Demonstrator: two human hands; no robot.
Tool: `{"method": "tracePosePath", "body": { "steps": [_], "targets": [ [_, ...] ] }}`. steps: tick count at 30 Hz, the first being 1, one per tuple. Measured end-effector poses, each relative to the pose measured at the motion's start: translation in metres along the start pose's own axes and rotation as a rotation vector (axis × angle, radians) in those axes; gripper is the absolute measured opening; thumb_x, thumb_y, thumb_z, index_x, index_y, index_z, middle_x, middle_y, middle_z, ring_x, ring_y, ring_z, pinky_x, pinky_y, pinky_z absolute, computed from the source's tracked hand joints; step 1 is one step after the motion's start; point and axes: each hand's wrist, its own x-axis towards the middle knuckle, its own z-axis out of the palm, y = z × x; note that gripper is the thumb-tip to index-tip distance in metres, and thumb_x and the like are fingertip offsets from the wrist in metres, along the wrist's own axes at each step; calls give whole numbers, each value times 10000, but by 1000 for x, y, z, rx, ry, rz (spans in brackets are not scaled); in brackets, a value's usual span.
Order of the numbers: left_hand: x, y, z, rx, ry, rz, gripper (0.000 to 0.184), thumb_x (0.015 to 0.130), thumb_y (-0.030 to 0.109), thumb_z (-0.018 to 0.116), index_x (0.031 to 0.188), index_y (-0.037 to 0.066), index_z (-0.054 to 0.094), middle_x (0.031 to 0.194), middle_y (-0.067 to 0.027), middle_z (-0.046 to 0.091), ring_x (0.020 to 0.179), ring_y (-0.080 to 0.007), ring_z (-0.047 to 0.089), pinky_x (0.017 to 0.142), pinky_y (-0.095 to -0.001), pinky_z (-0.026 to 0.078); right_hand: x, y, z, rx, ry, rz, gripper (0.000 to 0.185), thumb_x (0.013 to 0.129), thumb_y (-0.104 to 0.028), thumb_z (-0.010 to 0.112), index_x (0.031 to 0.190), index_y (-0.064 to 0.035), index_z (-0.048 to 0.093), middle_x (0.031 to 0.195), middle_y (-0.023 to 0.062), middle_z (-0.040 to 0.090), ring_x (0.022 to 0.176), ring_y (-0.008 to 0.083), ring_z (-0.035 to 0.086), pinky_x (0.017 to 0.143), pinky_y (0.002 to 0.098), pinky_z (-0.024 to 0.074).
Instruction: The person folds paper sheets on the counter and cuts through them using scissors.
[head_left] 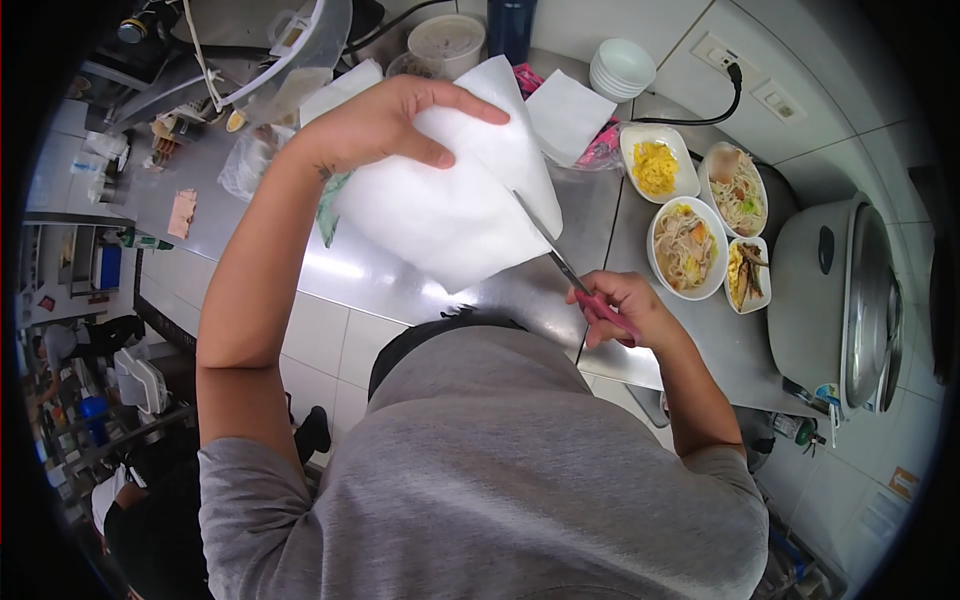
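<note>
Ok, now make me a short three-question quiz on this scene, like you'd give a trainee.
1. Which hand is holding the scissors?
2. True or false: the scissors lie well away from the large white sheet.
3. How many white dishes with food in them stand beside the large grey appliance?

Key:
1. The right hand.
2. False; they reach across part of it.
3. Four.

Pink-handled scissors (572, 275) against white sheet (430, 205)
</note>
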Motion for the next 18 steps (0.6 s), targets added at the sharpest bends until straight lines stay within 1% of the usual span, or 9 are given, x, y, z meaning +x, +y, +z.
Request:
{"method": "tracePosePath", "body": {
  "steps": [3,6,9,12,15,18],
  "targets": [
    [-1,5,2,28,-12,8,557,647,-98,646,1181,60,640,1187,-48,608,1032,-154,579,947,-256,430,5,-5,5,34,-16,-110,612,610,-207,871,1102,-32,553,654,-36,504,582,45,476,533,221,393],
    [-2,8,9,70,-28,42,558,642,-94,653,1176,67,644,1168,-41,616,1023,-152,577,935,-253,432,10,-9,11,153,-50,-176,612,618,-187,864,1118,-31,548,657,-37,505,577,41,467,520,217,384],
    [-4,12,12,131,-19,77,561,636,-94,658,1173,69,647,1150,-33,622,1014,-151,576,923,-253,434,9,-9,11,172,-59,-95,588,627,-143,858,1115,-26,553,652,-37,502,577,38,464,520,214,382],
    [-7,15,11,164,-3,91,566,633,-94,659,1172,78,651,1143,-29,622,1010,-152,576,918,-253,434,7,-2,11,101,-13,-32,559,633,-112,854,1099,-18,559,644,-37,497,580,32,461,515,209,375],
    [-10,18,10,188,11,93,566,629,-91,664,1168,84,655,1143,-30,622,1010,-153,576,915,-252,435,6,-14,12,74,6,104,529,645,-93,848,1084,-12,565,635,-36,494,584,32,461,530,207,377],
    [-12,22,12,201,5,104,563,628,-82,672,1166,85,657,1148,-33,622,1024,-158,574,925,-260,431,13,-11,17,71,-6,-67,558,640,-140,858,1094,-14,559,645,-34,500,596,37,472,555,211,387]
  ]
}}
